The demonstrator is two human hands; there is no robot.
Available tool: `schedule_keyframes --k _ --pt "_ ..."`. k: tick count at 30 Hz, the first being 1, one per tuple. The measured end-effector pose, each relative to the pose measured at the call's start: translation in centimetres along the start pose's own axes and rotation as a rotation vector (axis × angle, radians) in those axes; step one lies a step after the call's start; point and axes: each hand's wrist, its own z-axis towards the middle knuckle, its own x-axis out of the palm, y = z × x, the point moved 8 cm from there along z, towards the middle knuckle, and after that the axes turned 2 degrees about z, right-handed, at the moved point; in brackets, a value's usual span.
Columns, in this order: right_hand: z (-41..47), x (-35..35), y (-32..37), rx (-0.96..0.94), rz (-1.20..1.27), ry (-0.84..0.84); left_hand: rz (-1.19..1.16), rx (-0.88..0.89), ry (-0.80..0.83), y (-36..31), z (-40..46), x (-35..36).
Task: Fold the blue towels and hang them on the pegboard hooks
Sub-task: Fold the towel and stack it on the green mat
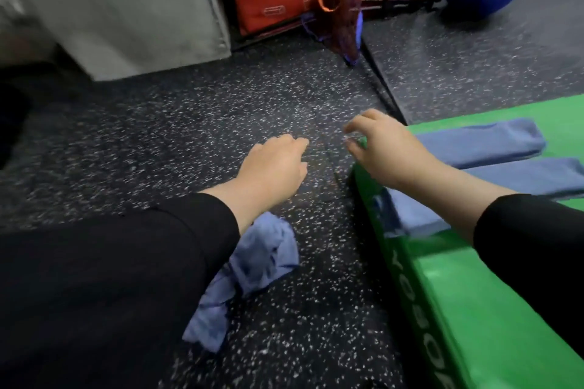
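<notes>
Floor [158,123] speckled black rubber; green mat [474,294] right

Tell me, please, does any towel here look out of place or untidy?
Yes. One blue towel lies crumpled on the speckled floor, beneath the left arm, while three folded towels lie flat on the green mat. Neither hand touches it.

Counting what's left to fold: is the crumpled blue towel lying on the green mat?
No, the crumpled blue towel lies on the speckled floor under the left forearm, beside the green mat.
</notes>
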Motion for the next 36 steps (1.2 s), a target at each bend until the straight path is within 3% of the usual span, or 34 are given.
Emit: schedule_keyframes --k 6,11,17,24,27,31,36 --pt "-1.8 13.5 12.2 -0.053 -0.13 0.596 0.014 -0.246 0.108 14.3 -10.9 3.1" --pt "-5.2 23.2 15.6 -0.025 -0.207 0.763 -0.042 -0.361 0.186 21.2 -17.6 8.3" --pt "-7.3 28.2 15.6 -0.143 -0.461 0.638 -0.159 -0.399 0.282 23.7 -19.4 13.0" --pt "-6.8 30.6 12.9 -0.034 -0.604 0.65 -0.23 -0.396 0.269 23.5 -17.3 13.7" --pt "-5.9 30.4 12.2 0.093 -0.43 0.569 -0.229 -0.39 0.296 23.2 -17.5 13.9" --pt "-3.0 26.0 13.5 0.248 0.096 0.365 -0.28 -0.399 0.292 22.9 -17.4 12.5" --pt "-0.1 16.5 18.6 0.201 0.307 0.286 -0.471 -0.425 0.17 21.4 -17.6 5.7"
